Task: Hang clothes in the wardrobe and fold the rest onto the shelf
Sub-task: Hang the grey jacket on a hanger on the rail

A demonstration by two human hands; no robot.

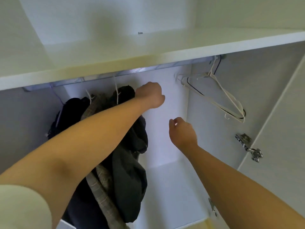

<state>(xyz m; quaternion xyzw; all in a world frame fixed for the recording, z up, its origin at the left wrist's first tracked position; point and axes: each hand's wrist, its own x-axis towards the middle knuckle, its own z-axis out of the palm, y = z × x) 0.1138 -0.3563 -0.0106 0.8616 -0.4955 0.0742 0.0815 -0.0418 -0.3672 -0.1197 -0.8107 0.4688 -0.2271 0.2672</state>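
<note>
Hanging partly done, folding not yet begun

About 3 dark and striped clothes (128, 171) hang bunched at the left end of the rail (140, 70) under the shelf (165, 52), while spare hangers (219, 96) dangle bare at the right end, so more hanging may be left. Judging by this view, nothing folded has reached the shelf. The left hand (150, 95) reaches far in with the arm stretched, knuckles up against the top of the rightmost garment; its fingers are hidden, so I cannot tell whether it grips anything. The right hand (183, 131) hovers lower in the gap between clothes and hangers, fingers loosely curled, holding nothing.
</note>
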